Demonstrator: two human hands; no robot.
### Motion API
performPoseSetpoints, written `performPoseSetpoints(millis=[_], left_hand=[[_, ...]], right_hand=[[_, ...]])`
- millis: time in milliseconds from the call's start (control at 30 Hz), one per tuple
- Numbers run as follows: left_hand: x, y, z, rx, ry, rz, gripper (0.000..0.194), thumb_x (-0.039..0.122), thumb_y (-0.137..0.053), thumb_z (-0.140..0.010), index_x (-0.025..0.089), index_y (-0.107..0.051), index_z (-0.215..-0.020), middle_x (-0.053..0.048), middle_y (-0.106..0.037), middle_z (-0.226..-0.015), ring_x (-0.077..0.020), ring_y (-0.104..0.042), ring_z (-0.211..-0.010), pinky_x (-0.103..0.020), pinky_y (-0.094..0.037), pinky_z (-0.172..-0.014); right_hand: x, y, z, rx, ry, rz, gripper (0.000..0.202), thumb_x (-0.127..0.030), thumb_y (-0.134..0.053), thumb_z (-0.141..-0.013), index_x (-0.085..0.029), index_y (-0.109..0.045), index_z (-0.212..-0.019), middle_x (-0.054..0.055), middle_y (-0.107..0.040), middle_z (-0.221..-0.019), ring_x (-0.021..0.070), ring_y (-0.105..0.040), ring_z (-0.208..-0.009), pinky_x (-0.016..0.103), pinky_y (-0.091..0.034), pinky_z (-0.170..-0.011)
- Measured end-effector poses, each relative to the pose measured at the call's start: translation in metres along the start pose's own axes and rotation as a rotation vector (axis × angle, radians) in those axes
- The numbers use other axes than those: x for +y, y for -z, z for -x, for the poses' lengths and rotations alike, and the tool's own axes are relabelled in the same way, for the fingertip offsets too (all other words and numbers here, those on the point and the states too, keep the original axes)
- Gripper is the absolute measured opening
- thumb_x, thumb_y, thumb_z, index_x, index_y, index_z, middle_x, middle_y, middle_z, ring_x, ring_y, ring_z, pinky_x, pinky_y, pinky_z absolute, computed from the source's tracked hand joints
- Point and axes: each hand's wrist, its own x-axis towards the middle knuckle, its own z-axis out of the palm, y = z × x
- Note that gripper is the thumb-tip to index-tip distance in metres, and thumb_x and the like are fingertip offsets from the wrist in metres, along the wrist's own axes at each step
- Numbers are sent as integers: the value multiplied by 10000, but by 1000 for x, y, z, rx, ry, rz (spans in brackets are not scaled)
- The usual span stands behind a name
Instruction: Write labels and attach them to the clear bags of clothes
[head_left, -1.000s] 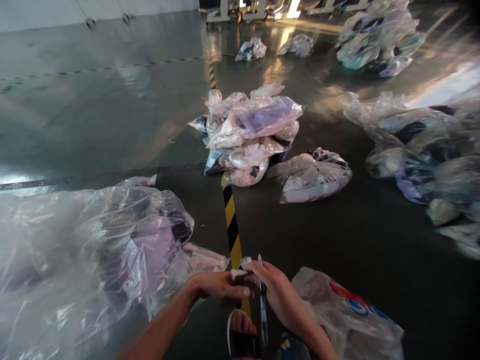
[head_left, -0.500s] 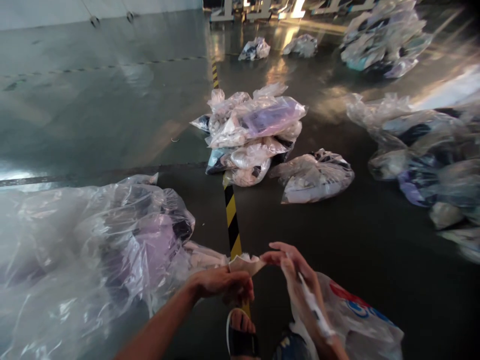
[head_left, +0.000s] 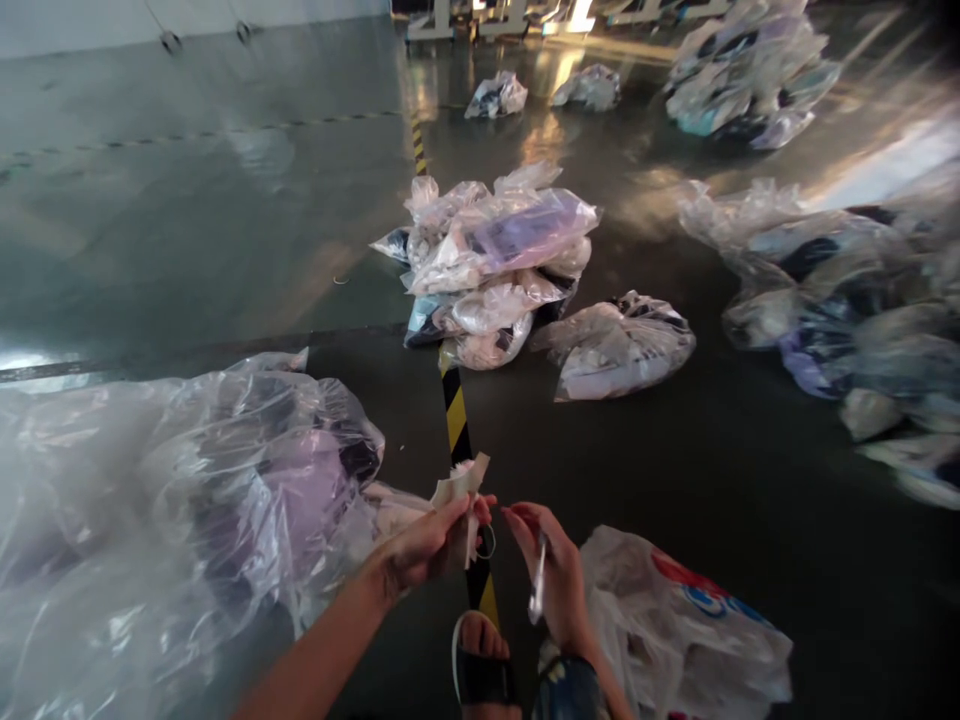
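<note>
Head | pale, bent paper slips [head_left: 453, 488], splayed | left hand [head_left: 429, 546] pinching them | right hand [head_left: 559, 568] half-curled, holding slender pen [head_left: 538, 582]

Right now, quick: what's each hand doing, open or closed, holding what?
Left hand: closed, fingers holding a creased paper slip.
Right hand: closed, holding a pen.

Held in left hand [head_left: 427, 550]: pale paper [head_left: 459, 484]. Held in right hand [head_left: 553, 565]: pen [head_left: 538, 580], apart from pale paper. On dark floor [head_left: 202, 240]: striped tape [head_left: 456, 415]; clear bags [head_left: 495, 250] piled ahead; large clear bag [head_left: 292, 500] at left; printed plastic bag [head_left: 690, 630] near right hand.
</note>
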Motion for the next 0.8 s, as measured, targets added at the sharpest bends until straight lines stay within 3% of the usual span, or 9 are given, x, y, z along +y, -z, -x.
performPoseSetpoints(millis=[67, 133, 233, 300, 400, 567, 800], left_hand=[[7, 4, 5, 84, -68, -188, 492, 579, -611, -870, 175, -692, -1139, -84, -661, -1209, -267, -570, -1183, -409, -363, -1120], [13, 8, 7, 163, -124, -314, 469, 564, -605, -879, 173, -689, -1123, -96, -659, -1225, -285, -522, -1258, -406, -303, -1158], [16, 12, 7, 194, -200, -301, 382, 512, -565, -917, 192, -668, -1098, -80, -597, -1363, -249, -432, -1369, -342, -264, -1180], [13, 13, 6, 199, -178, -254, 374, 486, -545, -933, 184, -650, -1126, -73, -549, -1428, -241, -410, -1393, -336, -273, -1179], [7, 13, 4, 184, -114, -207, 423, 472, -526, -946, 157, -633, -1207, -83, -562, -1411, -233, -434, -1379, -331, -287, -1178], [2, 11, 1, 186, -70, -227, 519, 499, -505, -944, 132, -625, -1292, -106, -627, -1318, -246, -489, -1331, -330, -347, -1134], [6, 4, 3, 196, -130, -256, 512, 538, -549, -903, 152, -701, -1202, -86, -654, -1266, -269, -509, -1292, -336, -337, -1135]], right_hand=[[22, -1, -1, 3, 27, 277, 326, -424, -448, -993, -158, -619, -918, 45, -676, -830, 159, -633, -724, 244, -495, -667], [42, -6, 2, -87, 57, 413, 241, -324, -489, -974, -170, -637, -862, 17, -655, -787, 150, -606, -711, 236, -459, -660], [62, -23, 13, -231, 105, 554, 79, -174, -618, -877, -207, -689, -863, 16, -677, -856, 175, -615, -806, 245, -432, -690], [71, -38, 20, -271, 117, 678, 155, -92, -664, -815, -209, -717, -900, 54, -691, -889, 219, -622, -851, 275, -429, -704], [80, -58, 26, -258, 130, 836, 234, 0, -585, -820, -159, -726, -918, 121, -689, -866, 260, -623, -847, 325, -436, -718], [92, -74, 25, -244, 235, 939, 267, 31, -520, -830, -160, -705, -854, 112, -668, -846, 241, -608, -827, 330, -445, -725], [108, -80, 22, -246, 330, 995, 261, 43, -511, -806, -157, -678, -812, 100, -652, -804, 229, -607, -796, 318, -438, -698]])
